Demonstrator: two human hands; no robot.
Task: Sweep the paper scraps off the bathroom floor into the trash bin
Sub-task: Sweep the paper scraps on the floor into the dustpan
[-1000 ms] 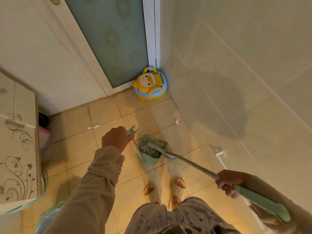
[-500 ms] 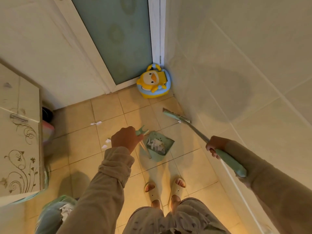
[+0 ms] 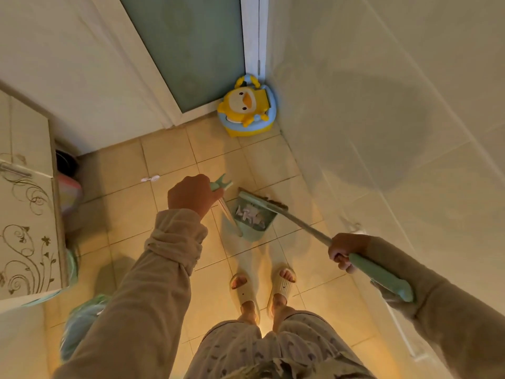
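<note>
Paper scraps (image 3: 250, 214) lie heaped in the dustpan (image 3: 254, 235) before our feet (image 3: 244, 291); a stray scrap (image 3: 150, 179) lies apart on the tiles (image 3: 131, 212) leftward. Our left hand (image 3: 194, 194) fists the dustpan's handle, our right hand (image 3: 343, 251) grips the broom (image 3: 300, 224), its head at the pan's mouth.

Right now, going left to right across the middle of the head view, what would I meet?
Cabinet → paper scrap → left hand → dustpan → right hand.
</note>
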